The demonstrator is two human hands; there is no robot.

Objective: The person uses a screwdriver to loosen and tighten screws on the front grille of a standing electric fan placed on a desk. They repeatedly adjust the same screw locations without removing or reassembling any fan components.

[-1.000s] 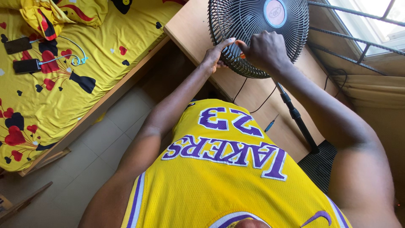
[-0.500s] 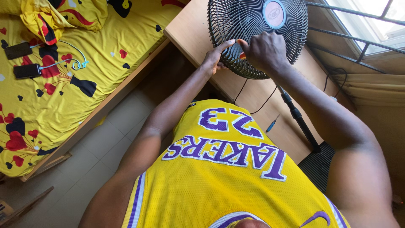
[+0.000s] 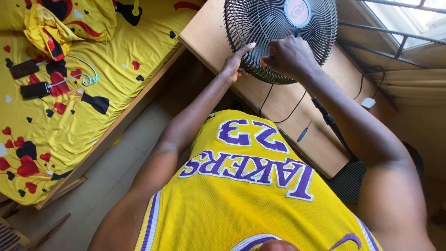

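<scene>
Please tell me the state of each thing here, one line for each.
Fan: upright on the desk, grille closed.
Left hand: open, fingers on the grille edge.
Right hand: closed on something small and orange at the grille.
Two phones: flat on the bed, screens dark.
Screwdriver: lying on the desk, untouched.

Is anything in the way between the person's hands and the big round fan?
Nothing visible is. The left hand rests against the rim of the round black wire-grille fan standing on the light wooden desk, and the right hand presses on the front grille, pinching something small and orange that is too hidden to identify.
</scene>
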